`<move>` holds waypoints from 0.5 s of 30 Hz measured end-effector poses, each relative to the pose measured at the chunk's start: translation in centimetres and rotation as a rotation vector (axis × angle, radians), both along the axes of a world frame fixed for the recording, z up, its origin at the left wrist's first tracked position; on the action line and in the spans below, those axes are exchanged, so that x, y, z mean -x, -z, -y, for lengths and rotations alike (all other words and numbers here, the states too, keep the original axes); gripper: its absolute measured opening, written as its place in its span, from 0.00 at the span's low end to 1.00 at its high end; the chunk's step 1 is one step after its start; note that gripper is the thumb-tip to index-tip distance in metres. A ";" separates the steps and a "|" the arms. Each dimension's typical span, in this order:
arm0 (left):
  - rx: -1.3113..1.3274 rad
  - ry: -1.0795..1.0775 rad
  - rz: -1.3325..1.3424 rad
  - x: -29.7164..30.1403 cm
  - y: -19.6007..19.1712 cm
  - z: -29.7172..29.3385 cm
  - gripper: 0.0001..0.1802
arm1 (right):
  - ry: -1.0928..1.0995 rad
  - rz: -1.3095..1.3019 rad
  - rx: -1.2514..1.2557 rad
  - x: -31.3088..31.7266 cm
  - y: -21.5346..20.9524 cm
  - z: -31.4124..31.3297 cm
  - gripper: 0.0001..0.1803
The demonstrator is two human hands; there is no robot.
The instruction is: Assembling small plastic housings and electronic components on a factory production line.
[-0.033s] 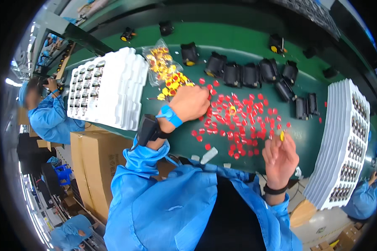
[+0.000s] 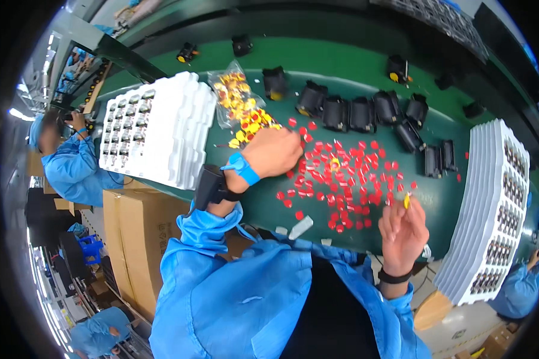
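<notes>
My right hand (image 2: pixel 403 236) is raised over the near right edge of the table, its fingers pinching a small yellow round piece (image 2: pixel 406 201). My left hand (image 2: pixel 272 152) is curled, back upward, between a pile of yellow and red pieces (image 2: pixel 254 124) and many scattered red discs (image 2: pixel 347 179). Its fingertips are hidden beneath it, so whatever they grip cannot be seen. A single yellow piece (image 2: pixel 335 163) lies among the red discs. Behind the pile, a clear plastic bag (image 2: pixel 232 93) holds more yellow and red pieces.
Black housings (image 2: pixel 362 113) stand in a row behind the discs. Stacked white trays with metal parts rise at left (image 2: pixel 182 128) and right (image 2: pixel 470 221). A small translucent packet (image 2: pixel 300 227) lies at the near edge. A cardboard box (image 2: pixel 126 239) stands below left; co-workers sit either side.
The whole scene has shifted very slightly right and down in the picture. Both hands keep nearly the same pose, and the yellow piece stays in my right fingers.
</notes>
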State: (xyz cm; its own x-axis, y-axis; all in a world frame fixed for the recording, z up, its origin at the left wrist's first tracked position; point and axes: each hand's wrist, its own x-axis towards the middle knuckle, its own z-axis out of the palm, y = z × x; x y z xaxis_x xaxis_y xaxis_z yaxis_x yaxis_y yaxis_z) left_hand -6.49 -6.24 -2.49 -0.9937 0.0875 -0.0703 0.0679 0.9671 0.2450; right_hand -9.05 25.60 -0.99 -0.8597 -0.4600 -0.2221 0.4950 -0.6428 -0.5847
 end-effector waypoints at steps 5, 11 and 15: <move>0.085 -0.185 -0.156 3.3 -7.1 2.6 0.18 | 0.050 -0.202 -0.114 0.6 2.8 -2.7 0.14; 0.478 -0.528 -0.353 13.3 -2.7 18.1 0.12 | 0.052 -0.288 -0.263 -0.2 5.2 -3.6 0.14; 0.469 -0.404 -0.160 14.0 1.8 23.9 0.12 | 0.096 -0.308 -0.318 -0.6 4.6 -4.0 0.09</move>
State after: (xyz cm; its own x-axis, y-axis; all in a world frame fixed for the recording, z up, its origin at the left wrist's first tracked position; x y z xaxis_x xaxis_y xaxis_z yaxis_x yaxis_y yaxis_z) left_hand -20.49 -30.11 -4.28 -0.9434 -0.2999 0.1420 -0.3235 0.9263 -0.1934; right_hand -8.42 29.56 -5.57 -0.9433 -0.3251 -0.0667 0.2140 -0.4422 -0.8710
